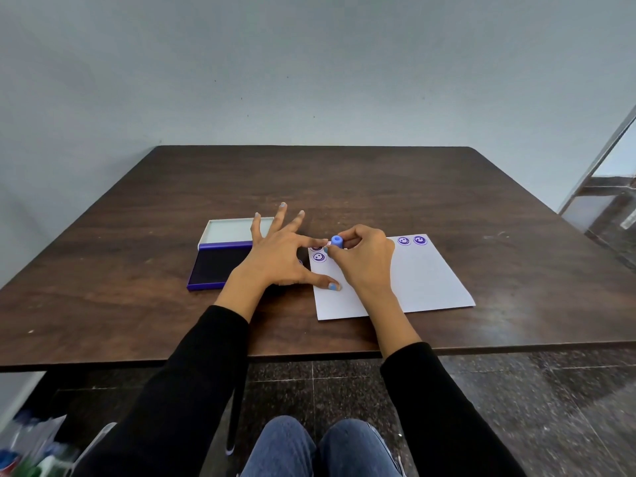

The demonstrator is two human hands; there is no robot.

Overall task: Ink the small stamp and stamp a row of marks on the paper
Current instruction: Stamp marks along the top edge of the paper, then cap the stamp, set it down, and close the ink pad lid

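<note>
— What do you have on the small stamp?

— I see a small, light-blue cylindrical plastic stamp (337, 241), upright, at the far left part of the white rectangular sheet of paper (420, 280). I cannot tell whether its face touches the sheet.

— And the paper?

— It lies flat near the front edge, slightly skewed. I count round purple smiley marks (412, 240) along its far edge, two at the right, and more at the left corner.

— The ink?

— An open purple ink pad (215, 266) just left of the paper, dark pad exposed, pale lid folded back.
</note>
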